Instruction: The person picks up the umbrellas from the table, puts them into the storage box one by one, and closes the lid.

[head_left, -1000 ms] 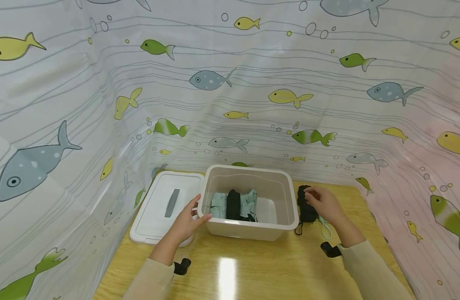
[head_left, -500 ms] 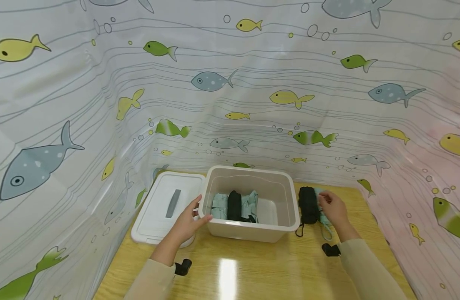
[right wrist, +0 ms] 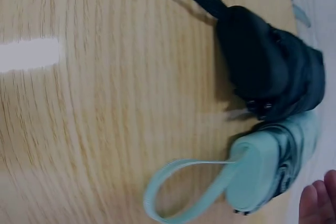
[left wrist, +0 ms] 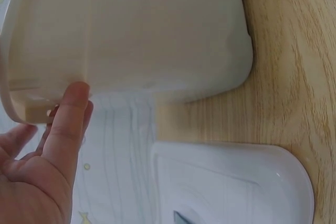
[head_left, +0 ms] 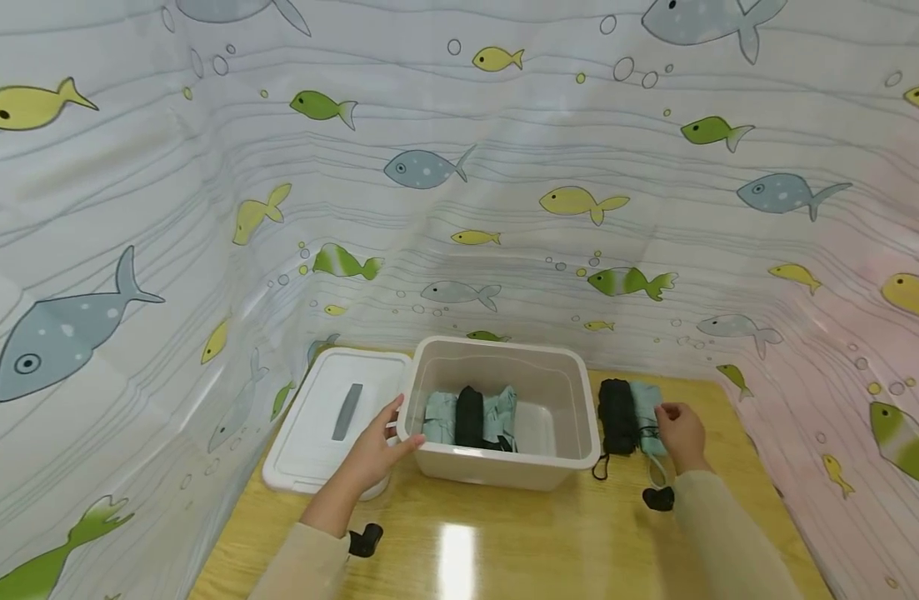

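Observation:
My left hand (head_left: 374, 450) grips the left rim of a beige plastic storage bin (head_left: 496, 467), thumb at the front corner and fingers outside. In the left wrist view its fingertips touch the bin's wall (left wrist: 157, 35). Inside the bin lie mint bundles (head_left: 440, 418) with a black bundle (head_left: 470, 417) between them. Right of the bin, a black folding umbrella (head_left: 617, 417) and a mint folding umbrella (head_left: 645, 404) lie side by side, both with wrist straps. My right hand (head_left: 681, 435) is at the mint one's right side, fingers loosely bent and holding nothing; the right wrist view shows its fingertips (right wrist: 310, 203) apart from it.
A white lid (head_left: 309, 433) with a grey handle (head_left: 347, 412) lies left of the bin. Everything rests on a wooden table (head_left: 534, 542). A fish-printed sheet (head_left: 519, 167) hangs behind it and along both sides.
My right hand has moved right, from over the black umbrella to the far side of the mint one, uncovering both. My left hand stays on the bin.

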`<state>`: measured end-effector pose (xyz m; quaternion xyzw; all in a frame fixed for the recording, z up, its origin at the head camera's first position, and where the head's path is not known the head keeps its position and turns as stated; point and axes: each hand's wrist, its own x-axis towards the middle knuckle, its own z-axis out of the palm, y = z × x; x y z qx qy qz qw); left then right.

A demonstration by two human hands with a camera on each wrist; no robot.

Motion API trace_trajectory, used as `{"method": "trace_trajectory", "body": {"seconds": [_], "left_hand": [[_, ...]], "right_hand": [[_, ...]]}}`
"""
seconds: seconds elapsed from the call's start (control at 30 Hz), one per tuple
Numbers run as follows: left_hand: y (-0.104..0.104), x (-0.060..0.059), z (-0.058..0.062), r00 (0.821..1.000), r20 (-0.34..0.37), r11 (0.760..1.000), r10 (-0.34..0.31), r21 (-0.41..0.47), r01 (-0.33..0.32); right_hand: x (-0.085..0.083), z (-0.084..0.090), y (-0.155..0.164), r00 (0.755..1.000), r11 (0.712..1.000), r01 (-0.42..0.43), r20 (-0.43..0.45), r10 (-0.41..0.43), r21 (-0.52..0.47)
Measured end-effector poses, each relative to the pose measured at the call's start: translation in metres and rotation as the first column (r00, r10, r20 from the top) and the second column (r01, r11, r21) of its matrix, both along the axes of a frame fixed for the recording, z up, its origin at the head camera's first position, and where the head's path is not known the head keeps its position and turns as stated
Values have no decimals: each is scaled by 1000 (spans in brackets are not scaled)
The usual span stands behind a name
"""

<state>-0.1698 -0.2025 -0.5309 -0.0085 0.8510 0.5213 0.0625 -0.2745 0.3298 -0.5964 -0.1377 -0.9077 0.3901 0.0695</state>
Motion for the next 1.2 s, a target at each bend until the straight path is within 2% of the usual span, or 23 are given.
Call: {"method": "trace_trajectory", "body": {"seconds": [0.13,0.37,0.6,0.77,0.93,1.2], "left_hand": [[2,0,-1,1000,-11,1000,1,-8,-1],[2,1,-2,1000,-15,1000,11,-11,-11],[2,0,-2,1000,-19,1000,12,-3,-12],[2,0,-3,1000,-22,1000,3,-6,-3],[3,1,-2,1000,-26,1000,0,-5,0],[3,1,-1,1000,-28,1000,1,-4,-1]], "right_hand": [[2,-9,3,999,999,36,40,-35,-34],[0,-19,5,991,998,13,137,-4,-63],[-5,-38,18,984,999,-26,174,32,-36],[-8,-50,21,983,998,10,185,2,-62],[-6,-47,17,975,995,53,218,-34,-84],[5,-24,3,967,996,71,248,-58,-44]]}}
